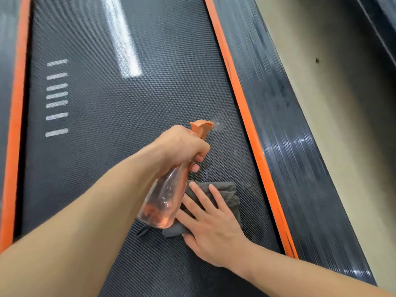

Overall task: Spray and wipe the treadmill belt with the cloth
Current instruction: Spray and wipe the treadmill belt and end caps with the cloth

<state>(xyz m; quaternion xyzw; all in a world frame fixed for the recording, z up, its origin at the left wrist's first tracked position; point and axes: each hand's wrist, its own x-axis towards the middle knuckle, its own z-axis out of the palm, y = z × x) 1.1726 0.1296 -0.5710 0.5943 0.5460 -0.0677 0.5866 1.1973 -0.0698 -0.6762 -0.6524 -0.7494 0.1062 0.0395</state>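
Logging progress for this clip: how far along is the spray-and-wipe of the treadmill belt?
Done: nothing can be confirmed as wiped. In hand: the left hand grips the spray bottle, mist leaving its nozzle onto the belt; the right hand lies flat on the grey cloth. Left: wiping the sprayed patch.

Two bare forearms (90, 211), uncovered along the whole visible length, wrists likewise bare, bare left hand (182, 146), bare right hand (214, 228), short, rounded, plain fingernails showing on two right fingertips (192, 185)

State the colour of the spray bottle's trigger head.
Orange trigger head, clearest in the head view.
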